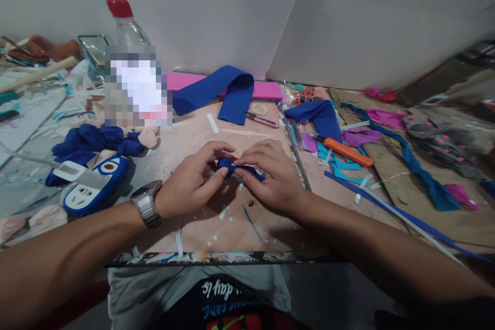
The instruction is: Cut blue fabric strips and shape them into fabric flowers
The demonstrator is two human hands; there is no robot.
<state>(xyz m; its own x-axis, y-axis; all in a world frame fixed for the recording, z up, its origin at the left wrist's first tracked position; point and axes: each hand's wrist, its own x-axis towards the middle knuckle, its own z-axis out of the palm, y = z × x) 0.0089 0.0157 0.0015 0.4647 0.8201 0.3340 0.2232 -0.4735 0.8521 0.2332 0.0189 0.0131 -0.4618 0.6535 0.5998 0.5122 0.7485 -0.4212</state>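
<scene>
Between both hands, low over the pinkish work board (pixel 216 221), is a dark blue fabric strip (pixel 225 163), coiled into a small roll at its left end. My left hand (pixel 197 178), with a metal watch on the wrist, pinches the roll between thumb and fingers. The fingers of my right hand (pixel 270 172) close on the strip just right of the roll, and its tail runs under that palm. Behind the hands lie a wide folded blue fabric band (pixel 235 87), small scissors (pixel 263 120) and a ring of tape (pixel 259 109).
At left are a blue-and-white power strip (pixel 96 185), bunched blue fabric (pixel 93 140) and a red-capped bottle (pixel 131 31). An orange utility knife (pixel 346 151), another blue band (pixel 317 113) and a teal strip (pixel 410 160) lie at right. A grey wall (pixel 216 15) rises behind.
</scene>
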